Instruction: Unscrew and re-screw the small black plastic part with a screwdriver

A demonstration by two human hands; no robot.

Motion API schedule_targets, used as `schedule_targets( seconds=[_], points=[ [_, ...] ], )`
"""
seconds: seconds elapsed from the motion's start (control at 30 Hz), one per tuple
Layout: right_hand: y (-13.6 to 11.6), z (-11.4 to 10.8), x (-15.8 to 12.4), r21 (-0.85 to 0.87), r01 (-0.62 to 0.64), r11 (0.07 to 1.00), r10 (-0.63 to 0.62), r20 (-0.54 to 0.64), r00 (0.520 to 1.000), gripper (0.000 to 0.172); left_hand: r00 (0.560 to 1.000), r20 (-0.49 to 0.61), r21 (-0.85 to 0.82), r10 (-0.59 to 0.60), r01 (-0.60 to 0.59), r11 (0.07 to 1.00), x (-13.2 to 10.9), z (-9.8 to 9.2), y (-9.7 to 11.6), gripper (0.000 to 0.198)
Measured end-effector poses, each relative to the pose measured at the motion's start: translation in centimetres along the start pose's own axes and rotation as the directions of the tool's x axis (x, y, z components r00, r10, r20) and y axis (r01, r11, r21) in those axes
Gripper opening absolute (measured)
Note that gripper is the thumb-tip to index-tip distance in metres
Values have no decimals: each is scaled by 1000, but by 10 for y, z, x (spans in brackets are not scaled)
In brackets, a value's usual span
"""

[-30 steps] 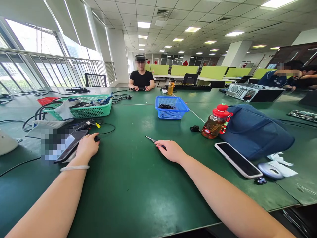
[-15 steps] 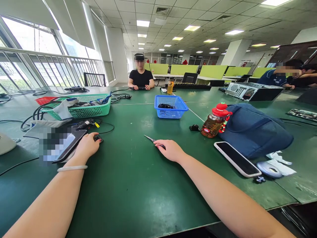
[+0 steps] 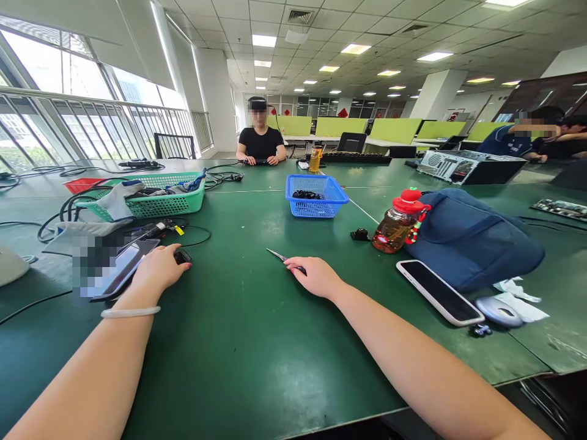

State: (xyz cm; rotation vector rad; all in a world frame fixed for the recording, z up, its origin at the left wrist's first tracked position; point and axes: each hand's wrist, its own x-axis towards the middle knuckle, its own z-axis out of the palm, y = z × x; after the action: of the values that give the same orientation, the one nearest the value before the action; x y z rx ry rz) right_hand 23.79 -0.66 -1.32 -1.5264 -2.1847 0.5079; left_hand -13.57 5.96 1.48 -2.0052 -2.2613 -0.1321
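Observation:
My left hand point(image 3: 158, 269), with a pale bangle point(image 3: 131, 312) at the wrist, reaches over the edge of a dark tablet-like device point(image 3: 121, 269). Its thumb and index finger close round a small black block-shaped object point(image 3: 183, 256) at the table surface; the other fingers are hidden. My right hand point(image 3: 316, 276) rests low over the green table point(image 3: 257, 348). It pinches slim tweezers point(image 3: 276, 254), whose pointed metal tip faces left and away from me. The tweezers' rear part is dark and partly covered by my fingers.
Ahead stands a blue basket point(image 3: 316, 211) holding dark small parts. A green basket point(image 3: 183, 205) with gloves is at left, among cables. At right are a red-lidded bottle point(image 3: 392, 229), blue bag point(image 3: 472, 244), and phone point(image 3: 440, 293). A person point(image 3: 261, 143) sits opposite.
My left hand has shifted slightly left and back toward the device, and more of the black object shows between its fingers. My right hand and the tweezers stay in place.

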Motion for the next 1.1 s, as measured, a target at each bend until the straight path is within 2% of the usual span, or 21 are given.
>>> schedule_targets(
  seconds=[0.13,0.3,0.53,0.77,0.93,1.1],
  points=[
    [-1,-1,-1,-3,-6,1000,6,-1,1000,32,1000,-1,15,16,-16,1000,-3,0,2,53],
    [-1,0,-1,-3,1,1000,-1,-2,1000,32,999,-42,10,10,-10,1000,-2,-2,3,49],
    [0,-1,-1,-1,-11,1000,11,3,1000,33,998,58,75,27,-31,997,-1,-1,5,52],
    [-1,1,0,1,-9,1000,9,-4,1000,33,997,73,121,22,-31,992,-4,2,6,51],
    [-2,1,0,17,-18,1000,18,-2,1000,31,999,34,125,41,-45,991,-8,-2,12,49],
    [-1,1,-1,14,-18,1000,18,1,1000,32,998,-53,37,-31,33,999,-6,-1,10,50]
  ],
)
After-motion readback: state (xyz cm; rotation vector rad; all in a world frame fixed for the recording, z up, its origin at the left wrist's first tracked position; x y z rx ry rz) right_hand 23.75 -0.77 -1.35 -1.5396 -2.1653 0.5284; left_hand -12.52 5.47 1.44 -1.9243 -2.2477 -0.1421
